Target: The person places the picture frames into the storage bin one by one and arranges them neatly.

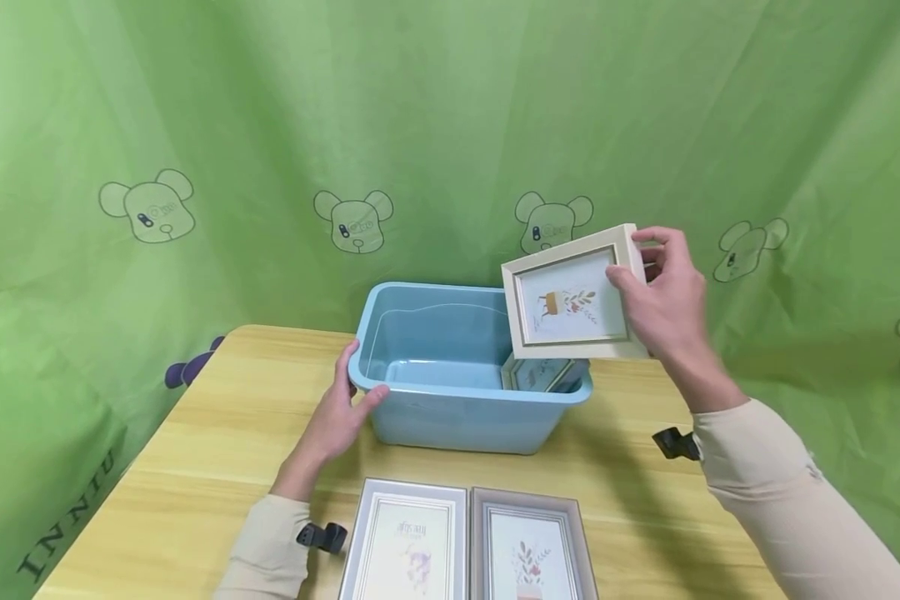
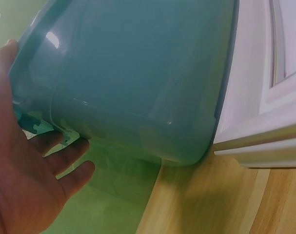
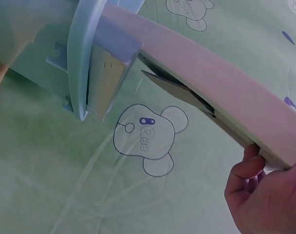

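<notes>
My right hand grips the right edge of a cream picture frame, thumb on its front and fingers behind. The frame is tilted above the right end of a blue plastic bin and shows a plant print. In the right wrist view, a stand leg juts from its back. Another picture frame leans inside the bin at its right end, partly hidden by the held one. My left hand holds the bin's front left corner; the left wrist view shows its fingers beside the bin wall.
Two picture frames, a silver one and a grey-brown one, lie side by side in front of the bin on the wooden table. Behind the table hangs a green curtain with bear faces.
</notes>
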Action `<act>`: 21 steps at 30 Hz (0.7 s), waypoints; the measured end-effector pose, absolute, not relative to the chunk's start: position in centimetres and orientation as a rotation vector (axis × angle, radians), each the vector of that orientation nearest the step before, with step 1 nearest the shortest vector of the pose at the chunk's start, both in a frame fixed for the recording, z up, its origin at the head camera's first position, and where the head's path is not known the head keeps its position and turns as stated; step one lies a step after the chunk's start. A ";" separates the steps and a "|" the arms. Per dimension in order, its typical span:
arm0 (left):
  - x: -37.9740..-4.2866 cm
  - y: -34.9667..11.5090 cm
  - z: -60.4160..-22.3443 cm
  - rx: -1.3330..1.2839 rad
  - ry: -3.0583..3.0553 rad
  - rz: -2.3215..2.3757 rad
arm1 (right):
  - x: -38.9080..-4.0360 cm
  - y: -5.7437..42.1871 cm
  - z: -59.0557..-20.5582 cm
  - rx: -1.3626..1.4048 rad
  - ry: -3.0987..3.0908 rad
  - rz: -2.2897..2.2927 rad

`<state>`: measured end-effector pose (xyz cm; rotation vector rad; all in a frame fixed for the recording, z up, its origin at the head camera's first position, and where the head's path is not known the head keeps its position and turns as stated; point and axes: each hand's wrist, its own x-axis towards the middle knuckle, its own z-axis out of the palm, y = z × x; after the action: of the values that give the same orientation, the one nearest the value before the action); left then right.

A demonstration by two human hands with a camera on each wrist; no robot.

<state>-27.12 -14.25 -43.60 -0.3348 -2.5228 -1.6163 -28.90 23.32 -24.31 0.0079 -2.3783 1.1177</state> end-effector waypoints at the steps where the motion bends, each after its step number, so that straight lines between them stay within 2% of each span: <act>1: -27.1 -14.2 -43.6 -0.336 -2.521 -1.619 | -29.0 23.2 -24.4 0.006 -2.390 1.121; 21: -27.4 -14.2 -43.8 -0.316 -2.532 -1.625 | -31.9 21.9 -26.4 -0.041 -2.616 1.105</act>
<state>-27.40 -14.17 -43.77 -0.3162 -2.5324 -1.6246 -31.88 21.91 -26.43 -0.0413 -2.6158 1.1055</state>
